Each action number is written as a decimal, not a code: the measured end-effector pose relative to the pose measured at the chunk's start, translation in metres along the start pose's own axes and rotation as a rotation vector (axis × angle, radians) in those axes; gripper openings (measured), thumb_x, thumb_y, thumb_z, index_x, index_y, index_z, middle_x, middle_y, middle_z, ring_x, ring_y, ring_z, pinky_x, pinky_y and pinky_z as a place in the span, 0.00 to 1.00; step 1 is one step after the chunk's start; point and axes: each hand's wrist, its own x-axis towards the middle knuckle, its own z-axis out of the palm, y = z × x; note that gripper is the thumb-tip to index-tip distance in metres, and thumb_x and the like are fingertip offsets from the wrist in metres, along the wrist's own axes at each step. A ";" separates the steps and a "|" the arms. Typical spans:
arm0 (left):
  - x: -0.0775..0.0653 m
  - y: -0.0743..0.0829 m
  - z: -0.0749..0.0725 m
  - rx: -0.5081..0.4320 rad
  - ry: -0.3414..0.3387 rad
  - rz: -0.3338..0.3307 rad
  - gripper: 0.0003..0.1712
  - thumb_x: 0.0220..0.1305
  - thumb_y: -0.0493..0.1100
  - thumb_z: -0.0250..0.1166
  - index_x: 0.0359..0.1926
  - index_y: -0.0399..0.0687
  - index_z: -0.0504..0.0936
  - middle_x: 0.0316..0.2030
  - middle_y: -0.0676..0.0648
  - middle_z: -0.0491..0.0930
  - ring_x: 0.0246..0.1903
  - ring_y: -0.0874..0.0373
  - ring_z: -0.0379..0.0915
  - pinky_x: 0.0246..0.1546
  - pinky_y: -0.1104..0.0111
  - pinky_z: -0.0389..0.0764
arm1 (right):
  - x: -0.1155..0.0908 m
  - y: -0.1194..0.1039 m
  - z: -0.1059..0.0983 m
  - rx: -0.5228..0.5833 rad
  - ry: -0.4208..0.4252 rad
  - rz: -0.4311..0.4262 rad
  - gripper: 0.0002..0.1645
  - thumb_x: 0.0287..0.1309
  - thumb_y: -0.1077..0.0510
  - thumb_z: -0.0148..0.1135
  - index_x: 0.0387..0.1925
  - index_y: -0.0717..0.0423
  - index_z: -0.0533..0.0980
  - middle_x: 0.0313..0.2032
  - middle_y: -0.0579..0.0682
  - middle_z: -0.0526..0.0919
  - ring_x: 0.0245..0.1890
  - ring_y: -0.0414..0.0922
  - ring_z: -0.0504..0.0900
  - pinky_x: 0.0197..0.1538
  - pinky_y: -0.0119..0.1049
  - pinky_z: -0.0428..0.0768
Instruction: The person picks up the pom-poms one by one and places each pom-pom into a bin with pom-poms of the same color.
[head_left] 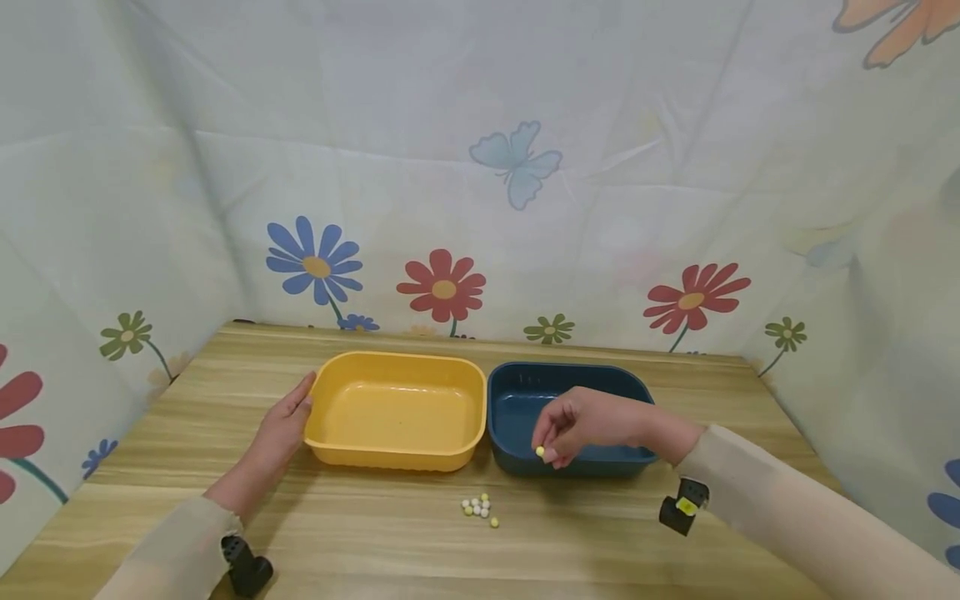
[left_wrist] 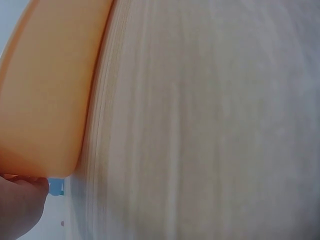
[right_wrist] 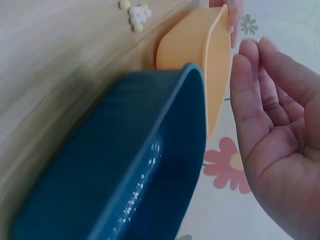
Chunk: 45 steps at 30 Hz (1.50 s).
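Two tubs sit side by side on the wooden surface (head_left: 375,542), a yellow tub (head_left: 396,410) on the left and a blue tub (head_left: 525,392) on the right, their near walls just beside each other. The right hand (head_left: 581,423) hangs over the front edge of the blue tub with its fingers (head_left: 547,437) drawn together, pinching a small yellow bead (head_left: 539,451) between the tips. In the right wrist view the bead itself is hidden and the fingers (right_wrist: 250,95) look only loosely bent beside the blue tub's rim. The left hand (head_left: 281,425) rests against the yellow tub's left wall, fingers straight and flat on it, holding nothing; the left wrist view shows only a bit of that hand (left_wrist: 20,205) under the tub's edge. A small cluster of white and yellow beads (head_left: 478,508) lies on the surface in front of the tubs, well apart from both hands.
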 end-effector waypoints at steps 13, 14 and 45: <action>-0.001 0.003 0.000 0.078 0.002 0.002 0.32 0.83 0.38 0.36 0.80 0.35 0.39 0.82 0.38 0.35 0.82 0.37 0.29 0.84 0.46 0.39 | 0.004 -0.009 -0.037 -0.047 -0.074 -0.001 0.13 0.66 0.62 0.65 0.47 0.69 0.80 0.39 0.61 0.89 0.37 0.40 0.88 0.50 0.38 0.91; -0.001 0.002 -0.001 0.091 0.001 0.004 0.32 0.83 0.39 0.35 0.80 0.35 0.39 0.82 0.38 0.35 0.82 0.37 0.29 0.84 0.45 0.40 | 0.006 -0.008 -0.040 -0.052 -0.084 0.002 0.14 0.66 0.62 0.65 0.48 0.70 0.79 0.38 0.58 0.89 0.37 0.40 0.88 0.51 0.38 0.91; -0.001 0.005 0.001 0.125 0.016 -0.022 0.32 0.83 0.38 0.35 0.81 0.37 0.39 0.82 0.39 0.36 0.82 0.38 0.31 0.84 0.46 0.40 | 0.083 0.022 -0.082 -0.029 -0.201 0.123 0.12 0.70 0.64 0.61 0.50 0.68 0.78 0.33 0.41 0.87 0.34 0.37 0.85 0.47 0.29 0.89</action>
